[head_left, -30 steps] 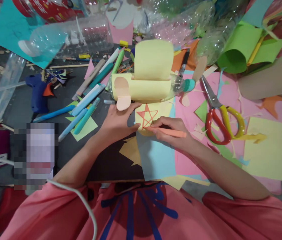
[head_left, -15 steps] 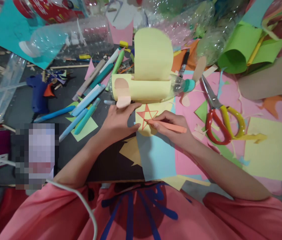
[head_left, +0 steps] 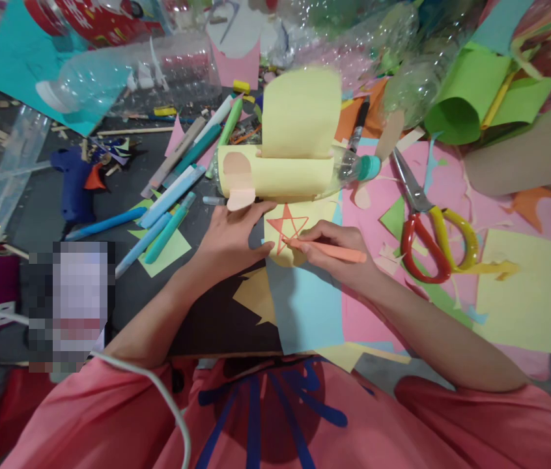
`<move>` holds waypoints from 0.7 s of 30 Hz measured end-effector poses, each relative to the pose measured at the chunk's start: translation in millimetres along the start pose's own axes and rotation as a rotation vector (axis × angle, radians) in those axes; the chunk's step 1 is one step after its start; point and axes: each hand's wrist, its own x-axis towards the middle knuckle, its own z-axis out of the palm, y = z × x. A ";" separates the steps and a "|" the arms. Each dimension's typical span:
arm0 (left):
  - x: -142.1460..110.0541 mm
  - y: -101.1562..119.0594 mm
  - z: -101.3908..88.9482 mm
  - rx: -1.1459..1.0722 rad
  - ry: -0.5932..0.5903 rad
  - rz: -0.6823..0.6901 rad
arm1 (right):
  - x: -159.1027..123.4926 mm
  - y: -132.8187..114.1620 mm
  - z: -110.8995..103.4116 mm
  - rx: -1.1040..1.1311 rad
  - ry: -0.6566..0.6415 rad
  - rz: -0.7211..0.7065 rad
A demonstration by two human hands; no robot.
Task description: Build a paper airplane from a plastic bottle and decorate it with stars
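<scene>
A clear bottle with a green cap (head_left: 369,167) lies on its side, wrapped in yellow paper (head_left: 290,177). One yellow flap (head_left: 302,114) stands up behind it. On the rounded yellow piece in front (head_left: 290,259) is a star outline, partly coloured in orange-red. My right hand (head_left: 341,241) is closed round an orange felt-tip pen (head_left: 340,251), its tip on the star's lower left part. My left hand (head_left: 231,238) lies open at the left edge of that piece, thumb and fingers apart, fingertips by the bottle's lower edge.
Red-and-yellow scissors (head_left: 424,221) lie on pink paper to the right. Several felt-tip pens (head_left: 172,195) and a blue glue gun (head_left: 73,182) are on the left, near a blurred-out phone (head_left: 83,293). Clear bottles (head_left: 104,78) and a green paper roll (head_left: 471,91) lie at the back.
The pen tip has shifted slightly down on the star, with my right hand barely moving. The top of the upright flap sits a little lower. My left hand stays in place.
</scene>
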 end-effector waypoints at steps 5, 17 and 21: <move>0.0 1.5 -1.1 0.007 -0.032 -0.028 | 0.0 -2.0 -1.1 -0.015 -0.080 0.032; -1.1 0.2 -0.5 0.011 -0.004 -0.002 | 0.7 6.0 0.1 0.069 0.041 0.006; -1.3 0.4 -0.1 0.017 0.007 0.000 | 0.8 2.9 1.9 0.029 0.037 0.013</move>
